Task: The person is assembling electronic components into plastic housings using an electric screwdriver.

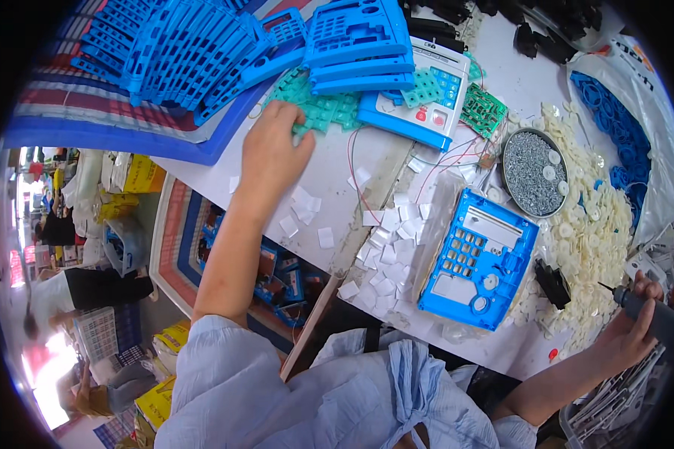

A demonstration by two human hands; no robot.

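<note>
At the back left of the table, my left hand (277,142) rests on a pile of green rubber keypads (329,111). Its fingers bend down onto them, with the thumb held apart. My right hand (640,322), at the far right, is closed around a dark grey electric screwdriver (657,318) whose thin bit points left. Between the hands lies a blue plastic housing (472,258) with rows of square key openings, on clear plastic wrap. Behind it a white and blue device (427,93) carries a loose green keypad on top, beside a green circuit board (484,111).
Blue frames (180,56) fill a tray at the back left, with more blue frames (359,45) stacked beside it. White square pieces (389,247) lie scattered. A round dish of screws (535,172) stands among cream plastic parts (588,232). A bag of blue rings (614,112) is at right.
</note>
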